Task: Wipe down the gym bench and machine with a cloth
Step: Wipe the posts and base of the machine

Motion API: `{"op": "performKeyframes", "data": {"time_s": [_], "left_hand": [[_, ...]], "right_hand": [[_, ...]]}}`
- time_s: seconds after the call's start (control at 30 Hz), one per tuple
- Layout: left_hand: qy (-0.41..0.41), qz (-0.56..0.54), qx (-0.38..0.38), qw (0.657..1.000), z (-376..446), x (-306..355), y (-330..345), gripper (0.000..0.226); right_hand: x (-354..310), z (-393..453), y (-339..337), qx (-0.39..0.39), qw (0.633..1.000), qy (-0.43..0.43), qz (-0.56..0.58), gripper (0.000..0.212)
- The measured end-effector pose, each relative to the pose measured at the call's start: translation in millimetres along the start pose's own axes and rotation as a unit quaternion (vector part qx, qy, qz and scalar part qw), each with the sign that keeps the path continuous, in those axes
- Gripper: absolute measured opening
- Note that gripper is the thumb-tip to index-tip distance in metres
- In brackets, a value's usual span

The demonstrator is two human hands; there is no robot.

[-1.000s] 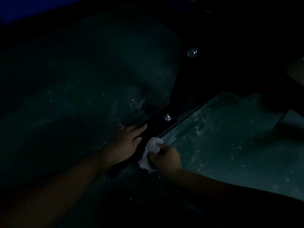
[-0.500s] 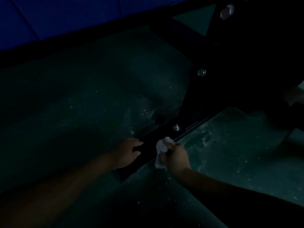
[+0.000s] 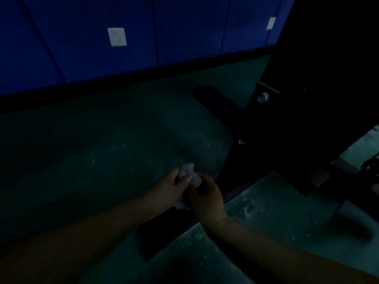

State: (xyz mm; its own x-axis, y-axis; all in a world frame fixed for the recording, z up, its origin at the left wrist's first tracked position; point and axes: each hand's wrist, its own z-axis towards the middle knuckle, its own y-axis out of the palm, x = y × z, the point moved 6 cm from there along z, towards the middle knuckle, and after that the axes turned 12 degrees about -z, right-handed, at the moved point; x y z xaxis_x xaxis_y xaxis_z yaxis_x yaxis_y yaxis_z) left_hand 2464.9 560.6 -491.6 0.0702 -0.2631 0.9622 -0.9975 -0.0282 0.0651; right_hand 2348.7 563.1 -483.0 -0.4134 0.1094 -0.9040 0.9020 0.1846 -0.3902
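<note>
The scene is very dark. A crumpled white cloth point(image 3: 189, 176) sits between both hands, low in the middle of the view. My left hand point(image 3: 171, 188) grips it from the left, thumb laid over the top. My right hand point(image 3: 206, 196) holds its right side with curled fingers. Both hands hover above the black floor bar point(image 3: 162, 232) of the gym machine. The machine's black frame point(image 3: 272, 128) rises to the right, with shiny bolts point(image 3: 263, 97) on it.
A dusty green floor point(image 3: 92, 160) spreads left and right of the bar. A blue padded wall point(image 3: 184, 27) with a white socket point(image 3: 117, 36) runs along the back. A black foot point(image 3: 213, 97) of the frame lies near the wall.
The view has tilted up, showing the wall. My left hand left the floor bar and now grips the cloth together with my right hand, lifted off the bar.
</note>
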Motion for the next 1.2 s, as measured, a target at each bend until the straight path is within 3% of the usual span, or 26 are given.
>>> {"op": "performKeyframes", "data": {"time_s": [0.13, 0.3, 0.43, 0.53, 0.63, 0.7, 0.8, 0.9, 0.97, 1.07, 1.2], "left_hand": [[0.051, -0.046, 0.043, 0.997, -7, 60, 0, 0.028], [0.15, -0.066, 0.156, 0.974, -11, 125, -21, 0.025], [0.236, -0.05, 0.222, 0.945, -9, 176, -28, 0.033], [0.268, -0.041, 0.186, 0.944, -3, 196, -8, 0.035], [0.297, -0.006, 0.153, 0.943, 6, 201, 15, 0.036], [0.329, 0.048, 0.121, 0.935, 14, 199, 33, 0.039], [0.389, 0.219, 0.065, 0.893, 23, 190, 66, 0.038], [0.453, 0.314, 0.062, 0.832, 31, 195, 77, 0.036], [0.434, 0.382, 0.056, 0.814, 46, 201, 75, 0.036], [0.339, 0.368, 0.093, 0.861, 77, 214, 46, 0.019], [0.265, 0.364, 0.187, 0.873, 95, 235, 9, 0.028]], "right_hand": [[-51, 3, -13, -0.004, 0.996, -0.071, 0.049, 0.021], [-90, -4, -35, 0.002, 0.994, -0.079, -0.081, 0.033], [-143, -26, -76, 0.02, 0.956, -0.194, -0.217, 0.039], [-167, -30, -119, 0.071, 0.916, -0.242, -0.312, 0.031], [-157, -32, -157, 0.113, 0.896, -0.204, -0.377, 0.029], [-140, -29, -173, 0.125, 0.885, -0.163, -0.418, 0.038], [-120, -23, -186, 0.12, 0.898, -0.105, -0.41, 0.061], [-111, -17, -186, 0.087, 0.902, -0.097, -0.412, 0.067], [-110, -13, -187, 0.081, 0.91, -0.097, -0.396, 0.07], [-112, -13, -187, 0.066, 0.91, -0.102, -0.396, 0.071], [-111, -16, -187, 0.057, 0.911, -0.103, -0.395, 0.073]]}}
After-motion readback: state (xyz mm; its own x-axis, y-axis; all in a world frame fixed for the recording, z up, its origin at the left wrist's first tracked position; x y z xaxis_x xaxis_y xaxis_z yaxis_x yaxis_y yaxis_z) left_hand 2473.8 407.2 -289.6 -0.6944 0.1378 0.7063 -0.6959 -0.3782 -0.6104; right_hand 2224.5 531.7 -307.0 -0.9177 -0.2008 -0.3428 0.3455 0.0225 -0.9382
